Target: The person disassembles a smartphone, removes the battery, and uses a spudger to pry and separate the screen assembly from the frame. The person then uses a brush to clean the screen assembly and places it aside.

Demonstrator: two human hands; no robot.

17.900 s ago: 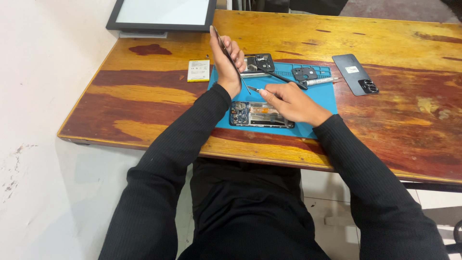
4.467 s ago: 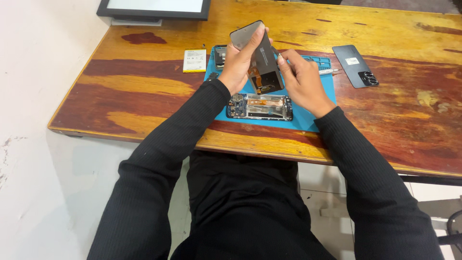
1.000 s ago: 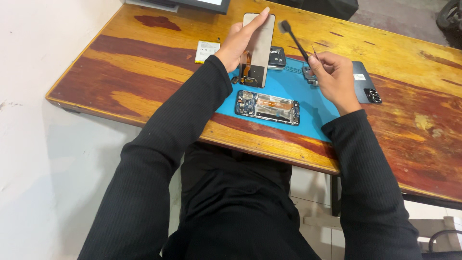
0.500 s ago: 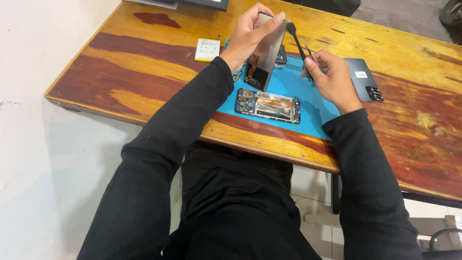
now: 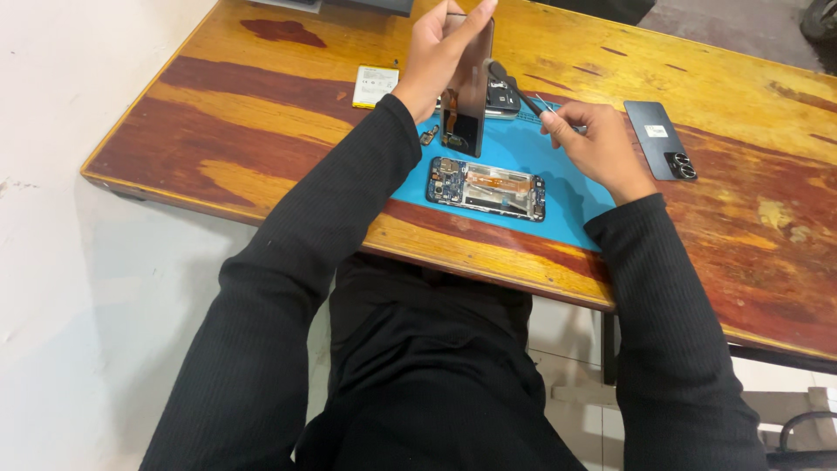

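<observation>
From the head camera we see our left hand gripping a phone screen panel upright above the blue mat. Our right hand pinches a thin black tool, its tip touching the panel. An opened phone frame lies on the mat on the desk.

The left hand holds a dark phone screen panel upright on its edge over the blue mat. The right hand pinches a thin black tool, its tip touching the panel, or so it seems. An opened phone frame lies flat on the mat below. On the wooden table, a battery sits left and a back cover right.
</observation>
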